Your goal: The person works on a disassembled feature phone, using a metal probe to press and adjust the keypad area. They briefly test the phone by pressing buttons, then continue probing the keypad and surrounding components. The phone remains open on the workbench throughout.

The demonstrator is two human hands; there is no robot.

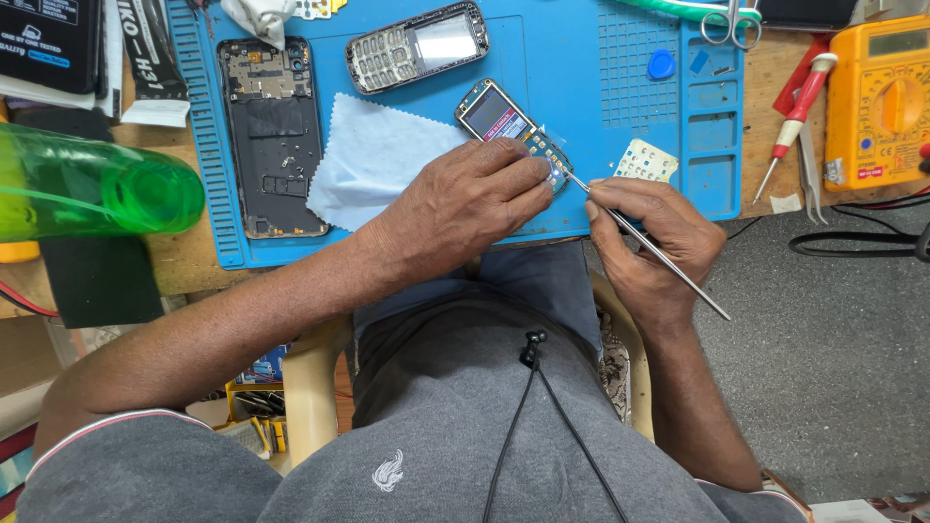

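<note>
While the left hand [463, 208] is pinching the small phone board [511, 131] on the blue mat [581, 87], the right hand [654, 237] is gripping a thin metal tool [647, 244], its tip pointing toward ten o'clock at the board's near end.

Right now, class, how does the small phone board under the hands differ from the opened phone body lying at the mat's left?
The small phone board is held by the left hand, while the opened phone body lies untouched. The board is much smaller, with a lit screen; the body is dark, with no screen. The board lies slanted; the body lies straighter. Both rest on the blue mat.
</note>
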